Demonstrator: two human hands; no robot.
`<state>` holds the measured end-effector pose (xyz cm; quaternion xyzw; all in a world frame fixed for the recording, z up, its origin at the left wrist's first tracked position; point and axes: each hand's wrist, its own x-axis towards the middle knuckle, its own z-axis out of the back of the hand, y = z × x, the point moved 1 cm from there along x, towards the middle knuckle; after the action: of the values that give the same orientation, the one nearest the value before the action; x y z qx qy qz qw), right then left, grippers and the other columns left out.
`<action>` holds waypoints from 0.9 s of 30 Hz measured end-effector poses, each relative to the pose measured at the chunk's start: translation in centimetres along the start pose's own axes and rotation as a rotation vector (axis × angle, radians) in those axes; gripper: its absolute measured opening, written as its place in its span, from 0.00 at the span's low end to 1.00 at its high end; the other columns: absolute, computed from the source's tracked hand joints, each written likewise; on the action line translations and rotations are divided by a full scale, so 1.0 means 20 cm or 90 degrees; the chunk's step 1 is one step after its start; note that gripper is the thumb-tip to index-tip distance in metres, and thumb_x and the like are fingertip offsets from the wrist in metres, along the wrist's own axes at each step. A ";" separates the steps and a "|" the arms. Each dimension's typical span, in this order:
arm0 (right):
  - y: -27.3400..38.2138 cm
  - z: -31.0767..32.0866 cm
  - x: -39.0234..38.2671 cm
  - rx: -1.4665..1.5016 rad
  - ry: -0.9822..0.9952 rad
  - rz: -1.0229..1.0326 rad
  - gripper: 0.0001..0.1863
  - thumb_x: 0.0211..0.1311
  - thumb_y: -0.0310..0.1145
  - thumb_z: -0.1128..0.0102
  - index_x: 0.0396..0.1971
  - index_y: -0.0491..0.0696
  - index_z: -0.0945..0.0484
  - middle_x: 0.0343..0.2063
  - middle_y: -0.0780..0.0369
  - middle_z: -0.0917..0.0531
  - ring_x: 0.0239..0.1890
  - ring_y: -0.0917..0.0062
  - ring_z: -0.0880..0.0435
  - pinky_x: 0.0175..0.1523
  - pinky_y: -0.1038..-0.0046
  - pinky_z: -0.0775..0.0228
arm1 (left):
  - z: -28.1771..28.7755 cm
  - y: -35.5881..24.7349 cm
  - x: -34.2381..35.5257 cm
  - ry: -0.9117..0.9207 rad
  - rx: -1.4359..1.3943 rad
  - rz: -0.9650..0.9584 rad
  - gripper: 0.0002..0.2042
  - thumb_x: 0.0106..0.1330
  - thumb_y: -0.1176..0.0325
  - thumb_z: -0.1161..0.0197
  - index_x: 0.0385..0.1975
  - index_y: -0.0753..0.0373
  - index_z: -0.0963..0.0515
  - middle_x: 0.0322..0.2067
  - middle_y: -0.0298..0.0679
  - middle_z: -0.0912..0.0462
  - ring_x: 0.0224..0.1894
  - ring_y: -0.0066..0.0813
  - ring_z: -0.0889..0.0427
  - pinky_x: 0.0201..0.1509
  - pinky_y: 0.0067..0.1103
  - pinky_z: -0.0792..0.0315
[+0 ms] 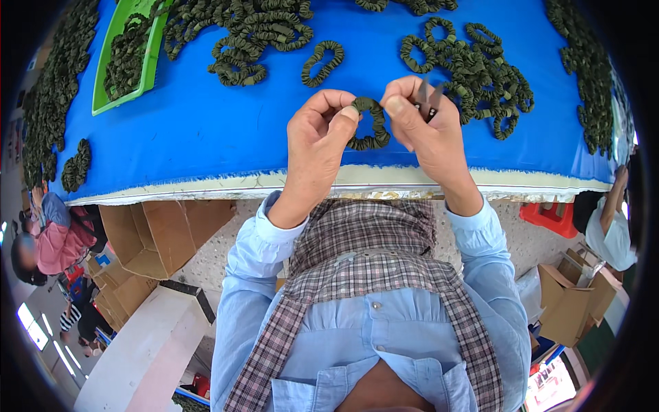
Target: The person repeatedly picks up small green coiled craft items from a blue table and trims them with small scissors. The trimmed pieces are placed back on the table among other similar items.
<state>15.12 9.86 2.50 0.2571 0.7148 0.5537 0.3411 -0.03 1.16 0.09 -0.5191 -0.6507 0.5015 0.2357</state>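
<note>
A blue cloth (226, 130) covers the work table, its frayed near edge lying over a pale border, in a room with a speckled grey floor (226, 247). Below the table edge on the left stands an open cardboard box (158, 237); on the right are a red plastic stool (551, 218) and another carton (566, 302). A person in pink (58, 247) is at the far left, and one in a pale top (611, 233) at the far right.

The dark green scrunchie (371, 143) is held just above the cloth, between the two hands near the table's front edge. The left hand (317, 130) has thumb and forefinger clamped on the upper left of its gathered ring, with the other fingers curled in. The right hand (429, 134) is just beside the ring's right side, thumb and forefinger brought together; whether these tips touch the fabric, I cannot tell. Its curled fingers also grip a pair of small snips (423, 95), the dark blades pointing away from the wearer.

Beyond the right hand lies a pile of scrunchies (484, 75), with a larger heap (254, 27) past the left hand and a single loose loop (328, 47) between the two. A bright green tray (125, 104) at the upper left holds more.
</note>
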 end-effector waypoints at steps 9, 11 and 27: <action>0.08 0.04 -0.01 -0.476 -0.082 0.392 0.16 0.53 0.27 0.28 0.43 0.44 0.16 0.33 0.60 0.17 0.34 0.73 0.18 0.37 0.72 0.26 | 0.00 -0.02 0.00 -0.002 0.032 -0.008 0.06 0.69 0.73 0.42 0.40 0.68 0.24 0.31 0.31 0.23 0.32 0.15 0.28 0.39 0.16 0.33; 0.08 0.06 0.01 -0.508 -0.063 0.449 0.14 0.50 0.26 0.28 0.39 0.45 0.15 0.31 0.61 0.16 0.32 0.72 0.18 0.35 0.72 0.26 | 0.01 -0.03 0.00 0.012 0.040 0.010 0.06 0.69 0.72 0.42 0.40 0.68 0.23 0.30 0.31 0.23 0.32 0.16 0.28 0.39 0.18 0.33; 0.12 0.12 0.10 -0.519 0.081 0.462 0.09 0.50 0.28 0.28 0.34 0.47 0.13 0.29 0.64 0.15 0.33 0.73 0.19 0.39 0.72 0.29 | 0.02 -0.03 0.01 0.051 0.022 0.071 0.08 0.68 0.69 0.41 0.39 0.67 0.23 0.26 0.33 0.24 0.29 0.19 0.28 0.33 0.18 0.38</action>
<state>15.61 13.51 4.09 0.3000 0.3269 0.8825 0.1561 -0.60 1.15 0.38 -0.5702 -0.6021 0.5036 0.2423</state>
